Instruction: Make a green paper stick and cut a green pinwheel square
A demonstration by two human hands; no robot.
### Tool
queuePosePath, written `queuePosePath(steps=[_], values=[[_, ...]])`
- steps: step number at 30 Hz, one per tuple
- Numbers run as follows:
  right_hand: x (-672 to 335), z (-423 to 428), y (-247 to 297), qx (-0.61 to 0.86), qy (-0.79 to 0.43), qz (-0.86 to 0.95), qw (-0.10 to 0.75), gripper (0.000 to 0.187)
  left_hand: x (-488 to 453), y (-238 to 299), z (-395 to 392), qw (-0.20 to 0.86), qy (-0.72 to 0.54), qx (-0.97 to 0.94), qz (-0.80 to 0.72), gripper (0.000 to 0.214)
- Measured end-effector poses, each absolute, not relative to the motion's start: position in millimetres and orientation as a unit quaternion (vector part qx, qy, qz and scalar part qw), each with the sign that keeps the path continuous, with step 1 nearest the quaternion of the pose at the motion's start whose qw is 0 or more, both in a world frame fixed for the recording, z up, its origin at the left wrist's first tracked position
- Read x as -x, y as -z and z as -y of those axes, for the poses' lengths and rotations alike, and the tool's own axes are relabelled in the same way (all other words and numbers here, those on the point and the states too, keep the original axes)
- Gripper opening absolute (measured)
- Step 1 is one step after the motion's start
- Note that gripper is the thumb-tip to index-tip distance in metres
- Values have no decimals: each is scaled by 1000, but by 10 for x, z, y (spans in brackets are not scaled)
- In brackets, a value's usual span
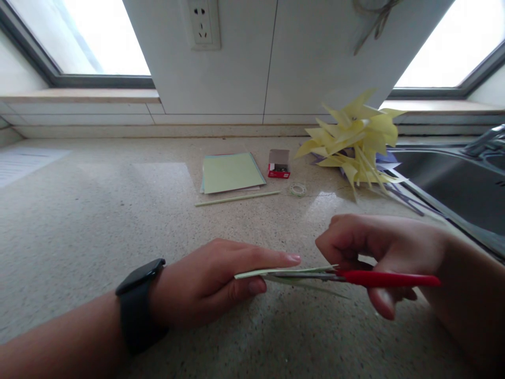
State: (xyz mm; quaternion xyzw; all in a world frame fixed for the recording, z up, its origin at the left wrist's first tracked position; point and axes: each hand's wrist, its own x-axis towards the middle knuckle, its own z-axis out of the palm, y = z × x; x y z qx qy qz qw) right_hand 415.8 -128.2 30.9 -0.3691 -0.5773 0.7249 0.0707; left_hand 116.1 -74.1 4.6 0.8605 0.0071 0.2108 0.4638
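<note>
My left hand (pixel 224 276), below a dark wristwatch (pixel 140 295), pinches a pale green sheet of paper (pixel 252 273) between thumb and fingers. The paper is seen almost edge-on, held above the countertop. My right hand (pixel 379 252) grips the red handles of a pair of scissors (pixel 379 278). Their metal blades point left and lie along the paper, reaching close to my left fingertips. A thin flap of the paper hangs below the blades. How far the cut runs is hidden by the edge-on angle.
Behind my hands lie a stack of coloured paper (pixel 231 172), a pale green stick (pixel 236 198), a small open red box (pixel 279 166) and a tape roll (pixel 298 189). Yellow paper pinwheels (pixel 355 137) lie beside the metal sink (pixel 465 184) at right. A printed sheet (pixel 29 160) lies far left.
</note>
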Motion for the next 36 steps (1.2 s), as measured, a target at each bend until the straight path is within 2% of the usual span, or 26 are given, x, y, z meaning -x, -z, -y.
queuePosePath(steps=[6,11,16,20,23,26,31,36], values=[[-4115,1265,-319,382,-717,579,65,51,-1162,-46,751,467,-211,-858,-23,42],[-4175,1239,-378,392,-648,641,125,48,-1155,-57,760,461,-208,-862,-44,43],[-4425,1234,-413,397,-665,606,180,41,-1136,-35,758,466,-219,-854,-67,44],[-4432,1150,-419,488,-520,652,257,33,-1112,27,767,482,-234,-839,-98,49],[-4309,1094,-408,608,-307,714,162,25,-1106,68,768,492,-230,-833,-105,50],[-4173,1107,-387,624,-139,767,43,18,-1118,80,766,500,-235,-828,-96,51],[-4018,1215,-348,600,-90,795,-3,13,-1140,39,770,474,-241,-843,-85,53],[-3948,1317,-371,605,-93,790,25,18,-1152,-9,779,466,-244,-847,-76,52]])
